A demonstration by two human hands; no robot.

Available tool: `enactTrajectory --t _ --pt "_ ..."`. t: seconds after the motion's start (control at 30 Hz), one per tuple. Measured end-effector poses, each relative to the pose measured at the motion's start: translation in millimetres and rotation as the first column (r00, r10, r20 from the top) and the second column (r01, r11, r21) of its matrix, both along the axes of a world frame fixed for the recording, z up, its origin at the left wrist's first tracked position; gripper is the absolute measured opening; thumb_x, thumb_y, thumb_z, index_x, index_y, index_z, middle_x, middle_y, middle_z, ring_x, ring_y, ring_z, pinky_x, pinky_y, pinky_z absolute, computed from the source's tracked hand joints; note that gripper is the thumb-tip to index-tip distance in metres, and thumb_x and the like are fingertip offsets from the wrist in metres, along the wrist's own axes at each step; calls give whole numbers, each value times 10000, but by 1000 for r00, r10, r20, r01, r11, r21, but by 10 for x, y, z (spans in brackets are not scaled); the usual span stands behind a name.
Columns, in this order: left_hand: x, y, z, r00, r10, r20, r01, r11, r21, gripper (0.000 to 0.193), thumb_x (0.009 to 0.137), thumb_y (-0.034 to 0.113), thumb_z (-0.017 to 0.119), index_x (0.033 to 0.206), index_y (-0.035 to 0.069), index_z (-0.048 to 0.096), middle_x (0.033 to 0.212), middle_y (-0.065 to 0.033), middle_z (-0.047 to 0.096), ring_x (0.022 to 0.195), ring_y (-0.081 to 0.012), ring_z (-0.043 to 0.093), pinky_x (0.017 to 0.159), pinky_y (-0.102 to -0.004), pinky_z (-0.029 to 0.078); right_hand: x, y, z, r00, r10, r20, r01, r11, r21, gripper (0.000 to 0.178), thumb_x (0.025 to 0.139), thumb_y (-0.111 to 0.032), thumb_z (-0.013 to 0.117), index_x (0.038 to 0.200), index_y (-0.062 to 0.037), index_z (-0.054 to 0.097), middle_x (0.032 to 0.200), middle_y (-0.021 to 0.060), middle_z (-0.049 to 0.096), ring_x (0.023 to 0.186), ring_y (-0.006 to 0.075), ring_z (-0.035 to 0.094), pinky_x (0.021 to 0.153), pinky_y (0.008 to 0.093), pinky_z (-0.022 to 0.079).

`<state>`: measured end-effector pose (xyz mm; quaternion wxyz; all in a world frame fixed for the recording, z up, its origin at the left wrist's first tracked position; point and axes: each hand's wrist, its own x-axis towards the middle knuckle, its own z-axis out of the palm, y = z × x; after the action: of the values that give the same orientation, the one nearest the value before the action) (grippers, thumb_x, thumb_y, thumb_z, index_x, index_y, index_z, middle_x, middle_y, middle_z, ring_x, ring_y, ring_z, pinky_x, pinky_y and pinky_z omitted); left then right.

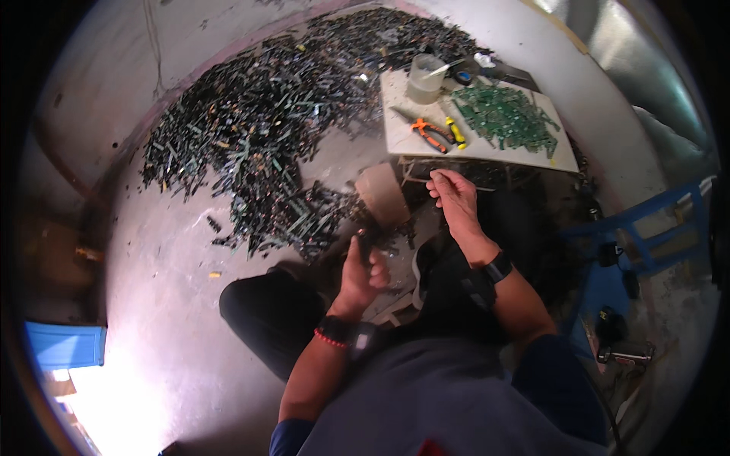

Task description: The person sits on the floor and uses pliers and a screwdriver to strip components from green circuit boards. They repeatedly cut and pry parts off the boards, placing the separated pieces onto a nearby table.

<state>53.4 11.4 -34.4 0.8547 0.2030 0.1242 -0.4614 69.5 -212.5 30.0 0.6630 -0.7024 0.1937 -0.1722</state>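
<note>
My left hand [360, 280] is closed in front of my lap, thumb raised. It grips a small dark strip [364, 245], which looks like the pieces heaped on the floor. To its right and farther out, my right hand [457, 204] is held with fingers curled together near the front edge of a low white board [487, 154]. Whatever those fingers hold, if anything, is too small to make out. Pliers with orange and black handles [430, 135] lie on the board, beside a yellow and black screwdriver [456, 133]. Green circuit board pieces [506, 118] are piled to their right.
A large heap of dark strips [258, 144] spreads over the floor at the far left. A cloudy plastic tub [426, 79] and a blue tape roll [462, 77] stand on the board's far side. Between heap and board is a brown cardboard piece [382, 194]. A blue chair [646, 228] stands right.
</note>
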Motion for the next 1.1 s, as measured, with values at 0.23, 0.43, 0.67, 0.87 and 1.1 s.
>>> enactTrajectory --t 0.23,0.43,0.67,0.87,1.1 --pt "1 -50 -22 999 -36 -6 36 999 30 580 928 610 275 684 112 446 543 -24 360 415 -143 295 385 -258 229 370 -953 69 977 -199 82 206 756 -621 206 769 -157 652 926 -24 644 791 112 657 713 212 633 672 306 489" --pt "3 -38 -60 999 -53 3 53 997 55 568 931 599 284 688 112 447 541 -15 357 414 -136 283 389 -256 228 590 -784 339 999 -31 16 26 369 -929 388 737 -251 701 1040 -30 604 996 125 626 1006 310 538 878 392 427" --pt "6 99 -83 1000 8 -9 -7 995 104 579 927 605 288 682 107 452 520 -10 359 381 -130 260 391 -269 222 881 -619 161 978 -19 -207 -202 150 -968 503 725 -376 689 1084 -40 587 1019 154 617 1060 295 501 933 415 344" --pt "10 166 -63 997 78 22 -80 985 152 572 930 594 292 686 103 454 524 -16 373 382 -126 255 392 -265 219 863 -510 166 999 28 40 35 163 -986 461 736 -298 679 1112 -42 604 931 142 612 937 303 529 870 402 390" --pt "3 218 -4 996 79 36 -84 983 166 563 935 583 289 691 101 448 523 -15 371 382 -122 254 394 -263 217 66 -85 345 934 349 -77 -308 896 319 452 916 -413 443 1081 -12 569 876 61 603 691 138 559 591 263 451"
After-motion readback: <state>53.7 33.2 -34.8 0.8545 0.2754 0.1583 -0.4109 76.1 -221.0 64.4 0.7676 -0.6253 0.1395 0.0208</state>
